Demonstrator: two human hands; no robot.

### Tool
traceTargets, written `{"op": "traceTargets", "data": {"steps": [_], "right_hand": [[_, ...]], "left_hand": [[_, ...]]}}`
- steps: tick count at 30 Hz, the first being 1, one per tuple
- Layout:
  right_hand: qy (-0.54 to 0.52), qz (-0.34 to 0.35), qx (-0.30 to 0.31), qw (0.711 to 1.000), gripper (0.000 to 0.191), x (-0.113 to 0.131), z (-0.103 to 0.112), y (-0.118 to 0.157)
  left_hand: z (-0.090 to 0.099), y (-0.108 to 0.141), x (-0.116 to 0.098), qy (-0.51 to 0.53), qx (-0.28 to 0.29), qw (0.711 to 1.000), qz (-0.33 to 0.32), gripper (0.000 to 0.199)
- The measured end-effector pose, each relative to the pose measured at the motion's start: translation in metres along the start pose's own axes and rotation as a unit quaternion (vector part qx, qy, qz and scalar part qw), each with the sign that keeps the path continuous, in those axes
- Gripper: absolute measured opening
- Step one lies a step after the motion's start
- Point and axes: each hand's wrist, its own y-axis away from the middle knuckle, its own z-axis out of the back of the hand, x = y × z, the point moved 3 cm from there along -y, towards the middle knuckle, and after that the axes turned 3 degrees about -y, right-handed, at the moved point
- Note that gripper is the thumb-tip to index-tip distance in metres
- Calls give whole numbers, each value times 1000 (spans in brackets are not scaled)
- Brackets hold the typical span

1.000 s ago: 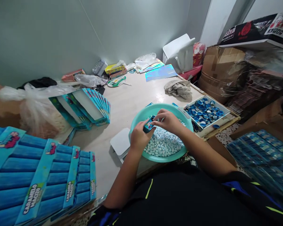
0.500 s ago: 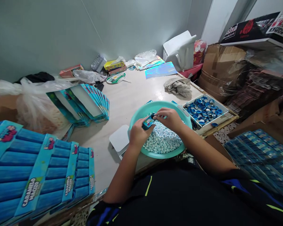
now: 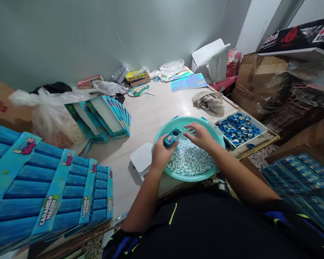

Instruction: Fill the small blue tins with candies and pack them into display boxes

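My left hand [image 3: 162, 153] grips a small blue printed container [image 3: 170, 139] with a dark round opening at its top. It is held over the left part of a turquoise basin [image 3: 158, 133]. Pale mint and white candies [image 3: 191, 158] fill the basin below both hands. To the right of the container, a short gap away, is my right hand [image 3: 198, 135], its fingers apart and curved, with nothing visible in them.
Blue and silver caps [image 3: 236, 126] fill a white box right of the basin. A white scale [image 3: 140, 157] sits to its left. Blue display boxes [image 3: 51, 190] stack at the left, beyond them folded cartons [image 3: 105, 115]. A crumpled cloth [image 3: 209, 101] lies behind.
My right hand has drawn back to the right from the container, and its fingers have spread. The container's dark opening now shows. The whole view has shifted slightly.
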Motion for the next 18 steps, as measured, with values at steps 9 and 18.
{"op": "traceTargets", "data": {"steps": [9,18], "right_hand": [[180,11,359,916,95,22,-32,27],[141,-55,323,934,42,22,-40,17]], "left_hand": [[2,-2,6,100,-19,995,-3,50],[-2,-4,10,61,2,998,31,50]]}}
